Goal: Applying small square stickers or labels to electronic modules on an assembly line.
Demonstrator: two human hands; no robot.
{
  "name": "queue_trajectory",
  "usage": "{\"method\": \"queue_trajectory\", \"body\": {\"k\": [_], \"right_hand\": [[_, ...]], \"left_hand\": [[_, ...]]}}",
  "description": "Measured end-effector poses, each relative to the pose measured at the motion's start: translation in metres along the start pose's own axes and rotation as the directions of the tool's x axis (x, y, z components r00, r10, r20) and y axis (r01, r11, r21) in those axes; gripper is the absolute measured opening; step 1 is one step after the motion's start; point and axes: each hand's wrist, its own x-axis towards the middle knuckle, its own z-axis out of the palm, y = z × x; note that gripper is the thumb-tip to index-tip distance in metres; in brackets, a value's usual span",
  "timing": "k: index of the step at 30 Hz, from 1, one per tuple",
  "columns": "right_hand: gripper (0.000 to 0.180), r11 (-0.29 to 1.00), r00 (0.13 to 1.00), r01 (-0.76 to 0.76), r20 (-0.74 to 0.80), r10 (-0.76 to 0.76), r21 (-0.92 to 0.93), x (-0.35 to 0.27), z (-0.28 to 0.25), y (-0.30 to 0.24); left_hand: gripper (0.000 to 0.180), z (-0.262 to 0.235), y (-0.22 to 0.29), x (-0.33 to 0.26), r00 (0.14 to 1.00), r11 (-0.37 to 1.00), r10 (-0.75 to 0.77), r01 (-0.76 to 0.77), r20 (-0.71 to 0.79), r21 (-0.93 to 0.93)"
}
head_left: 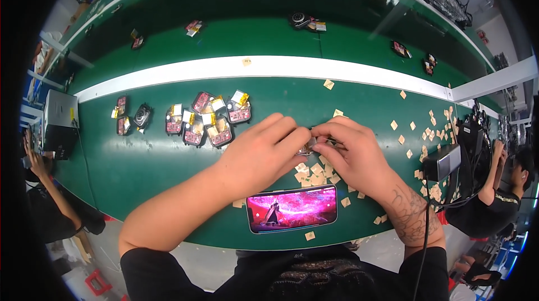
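My left hand and my right hand meet over the green bench, fingertips pinched together. Between them is a small silvery electronic part, mostly hidden by the fingers, so its exact kind does not show. Just below the hands lies a loose pile of small tan square stickers or pads. To the left of my left hand, a cluster of opened black device housings shows red circuit boards, silver pouch batteries and yellow tape. A phone lies near the bench edge between my forearms, its screen lit with a pink picture.
More housings sit further left, beside a grey box. Tan squares scatter across the right side, near a black device with a cable. Beyond a white rail, a green belt carries several units. People work at both sides.
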Motion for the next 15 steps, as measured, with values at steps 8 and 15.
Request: {"method": "queue_trajectory", "body": {"k": [8, 15], "right_hand": [[0.012, 0.98, 0.999, 0.017, -0.047, -0.027, -0.199, 0.004, 0.004, -0.015], [0.007, 0.987, 0.998, -0.027, -0.055, 0.019, -0.157, 0.007, 0.005, -0.007]], "left_hand": [[0.043, 0.002, 0.002, -0.001, 1.0, 1.0, -0.016, 0.016, -0.017, -0.01], [0.042, 0.002, 0.003, 0.001, 0.998, 0.998, -0.058, 0.058, 0.009, -0.012]]}}
